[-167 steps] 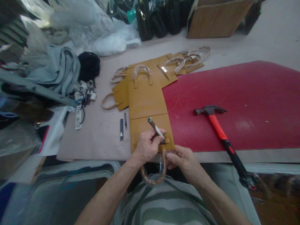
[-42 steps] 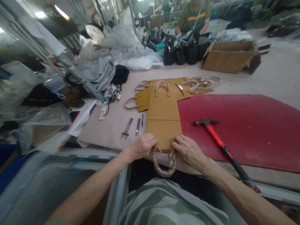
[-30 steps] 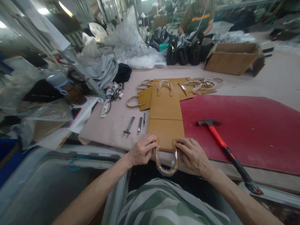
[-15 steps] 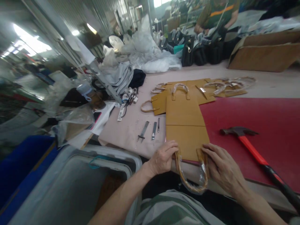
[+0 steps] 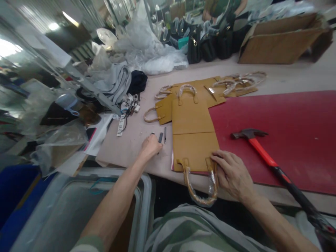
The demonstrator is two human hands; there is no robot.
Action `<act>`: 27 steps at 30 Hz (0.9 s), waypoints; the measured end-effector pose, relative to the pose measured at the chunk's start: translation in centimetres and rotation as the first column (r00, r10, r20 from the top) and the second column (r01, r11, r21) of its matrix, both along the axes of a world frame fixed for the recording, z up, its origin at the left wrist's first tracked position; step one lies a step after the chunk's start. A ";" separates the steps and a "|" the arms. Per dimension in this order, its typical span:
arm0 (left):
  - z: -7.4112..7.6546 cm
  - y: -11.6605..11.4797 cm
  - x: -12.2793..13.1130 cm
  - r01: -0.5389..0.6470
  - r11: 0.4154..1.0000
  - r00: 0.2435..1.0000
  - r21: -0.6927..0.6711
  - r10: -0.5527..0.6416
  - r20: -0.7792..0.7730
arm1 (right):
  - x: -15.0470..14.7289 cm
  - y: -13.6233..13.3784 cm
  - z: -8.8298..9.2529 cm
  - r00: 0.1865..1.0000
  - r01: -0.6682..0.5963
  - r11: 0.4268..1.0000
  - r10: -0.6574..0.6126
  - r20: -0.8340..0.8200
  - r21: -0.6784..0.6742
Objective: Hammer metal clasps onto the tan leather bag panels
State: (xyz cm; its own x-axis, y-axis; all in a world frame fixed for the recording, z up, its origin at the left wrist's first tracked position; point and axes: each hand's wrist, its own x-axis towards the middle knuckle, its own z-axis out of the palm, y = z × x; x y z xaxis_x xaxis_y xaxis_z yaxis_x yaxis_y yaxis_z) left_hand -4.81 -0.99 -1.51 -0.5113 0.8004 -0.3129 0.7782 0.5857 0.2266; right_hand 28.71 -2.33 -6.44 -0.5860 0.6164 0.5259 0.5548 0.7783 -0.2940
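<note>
A U-shaped handle [image 5: 202, 201], glossy brown under crinkled clear film, curves out past the table's near edge. Its flat tabs lie on the end of a smooth mustard panel [image 5: 194, 148] with a straight line across it. The right hand [image 5: 233, 175] touches the right tab with its fingertips; whether it pinches cannot be told. The left hand [image 5: 151, 147] curls low over the pale table [image 5: 112, 148], beside a flat dark strip [image 5: 160, 137]; its grip is hidden. A thin rod [image 5: 165, 135] lies between strip and panel. Rightward, a claw hammer [image 5: 262, 152] slants across a flat red mat [image 5: 296, 112], a width of mat separating it from the panel. Farther back are more mustard pieces [image 5: 164, 112], then black bags [image 5: 194, 50] and an open cardboard box [image 5: 275, 45].
</note>
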 end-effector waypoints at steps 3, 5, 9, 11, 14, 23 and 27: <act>-0.3 0.7 -0.8 -0.028 1.000 0.997 0.008 0.028 0.069 | 0.0 -0.2 0.0 1.000 0.009 1.000 -0.009 0.002 -0.029; -0.5 0.3 -1.3 -0.052 0.998 0.988 0.033 0.046 0.148 | 0.1 -0.2 0.0 1.000 0.013 0.999 -0.013 0.006 -0.040; -0.7 -1.8 -1.8 -0.157 0.980 0.926 0.118 0.105 0.363 | 0.2 -0.3 -0.1 1.000 0.020 0.998 -0.020 0.007 -0.058; -0.7 -2.9 -1.4 -0.288 0.936 0.793 0.203 0.115 0.598 | 0.1 -0.4 0.0 1.000 0.026 0.997 -0.026 0.003 -0.070; -0.6 -4.1 0.2 -0.508 0.820 0.471 0.264 0.008 0.882 | 0.0 -0.4 0.2 1.000 0.028 0.996 -0.028 0.001 -0.080; -1.7 -5.4 8.5 -0.486 0.739 0.327 0.467 -0.341 0.881 | 0.1 -0.4 0.6 1.000 0.024 0.996 -0.023 0.018 -0.091; -2.3 -6.0 9.9 -0.366 0.728 0.419 0.580 -0.427 0.801 | 0.0 -0.4 0.5 1.000 0.026 0.995 -0.024 0.015 -0.100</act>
